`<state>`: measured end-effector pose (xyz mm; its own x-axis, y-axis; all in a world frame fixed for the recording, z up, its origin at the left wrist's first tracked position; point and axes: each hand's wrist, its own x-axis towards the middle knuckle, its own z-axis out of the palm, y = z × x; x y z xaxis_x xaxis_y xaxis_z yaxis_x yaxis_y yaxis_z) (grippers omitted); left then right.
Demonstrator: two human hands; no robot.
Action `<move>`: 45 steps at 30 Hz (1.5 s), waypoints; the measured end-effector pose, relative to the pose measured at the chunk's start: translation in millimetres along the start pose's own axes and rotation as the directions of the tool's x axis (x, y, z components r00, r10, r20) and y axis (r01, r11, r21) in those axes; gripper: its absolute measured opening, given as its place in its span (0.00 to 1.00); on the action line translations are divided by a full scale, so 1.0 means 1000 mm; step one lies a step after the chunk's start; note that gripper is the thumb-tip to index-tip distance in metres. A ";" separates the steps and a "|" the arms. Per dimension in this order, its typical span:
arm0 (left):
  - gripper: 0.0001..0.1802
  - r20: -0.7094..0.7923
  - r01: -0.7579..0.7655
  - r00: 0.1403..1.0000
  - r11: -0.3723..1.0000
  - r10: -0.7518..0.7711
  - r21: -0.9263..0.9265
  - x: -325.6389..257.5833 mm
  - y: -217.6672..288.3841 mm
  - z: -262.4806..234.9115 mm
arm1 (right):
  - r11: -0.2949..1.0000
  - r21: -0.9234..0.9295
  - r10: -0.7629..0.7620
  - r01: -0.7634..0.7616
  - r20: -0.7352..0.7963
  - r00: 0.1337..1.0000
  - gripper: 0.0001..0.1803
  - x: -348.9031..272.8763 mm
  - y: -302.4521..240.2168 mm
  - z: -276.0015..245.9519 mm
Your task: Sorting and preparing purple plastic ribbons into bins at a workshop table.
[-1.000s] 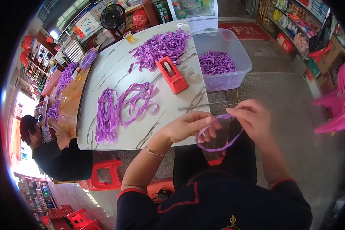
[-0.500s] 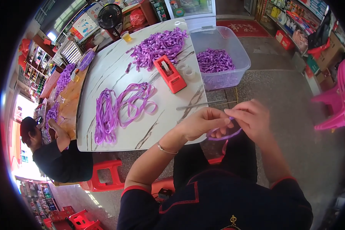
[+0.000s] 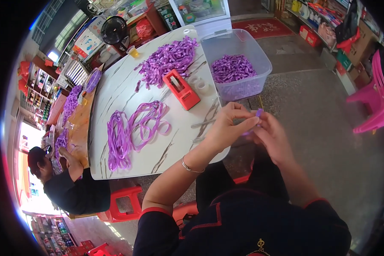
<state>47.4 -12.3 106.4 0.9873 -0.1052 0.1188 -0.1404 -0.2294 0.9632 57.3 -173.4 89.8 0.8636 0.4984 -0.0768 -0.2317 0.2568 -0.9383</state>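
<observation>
Tabletop: white, marble-veined, extended left of the grip and away from the wearer.
Co-worker: sat far left of the grip, arms at a wooden table.
Long ribbons: purple, lay looped on the tabletop, well left of the grip.
Ribbon pile: purple, heaped left of the grip and well beyond it.
Tape dispenser: red, stood left of the grip, nearer than the pile, untouched.
Left hand: thumb and fingers pinched a purple strip from its left.
Plastic tub: clear, part-filled with purple pieces, stood just beyond the grip.
Strip position: at the meeting fingertips, between both hands; neither was plainly nearer.
Strip axis: short end pointed away from the wearer, above the fingertips; remaining length mostly hidden, its direction undetermined.
Right hand: fingers curled, pinched the same strip from its right; exact finger contact was obscured.
</observation>
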 end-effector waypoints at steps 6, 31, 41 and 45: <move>0.08 0.069 0.211 0.978 0.911 -0.199 -0.354 0.009 0.004 0.000 | 0.991 -0.115 0.083 -0.064 0.164 0.983 0.12 -0.013 0.009 0.000; 0.09 0.137 0.339 0.933 0.692 -0.332 -0.638 -0.037 -0.006 -0.069 | 0.014 -0.957 -0.371 0.289 0.263 0.890 0.09 -0.039 0.043 -0.111; 0.09 0.119 0.378 0.909 0.669 -0.400 -0.640 -0.065 -0.030 -0.075 | -0.074 -0.955 -0.402 0.286 0.291 0.868 0.11 -0.021 0.017 -0.103; 0.09 0.134 0.389 0.898 0.616 -0.419 -0.685 -0.070 -0.032 -0.074 | 0.060 -0.972 -0.421 0.228 0.182 0.888 0.19 -0.019 0.002 -0.090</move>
<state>-11.5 73.7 85.5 0.9356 -0.1279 -0.3290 0.3487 0.4809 0.8045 80.9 -256.2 59.1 0.7831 0.4855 0.3885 0.6182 -0.6757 -0.4017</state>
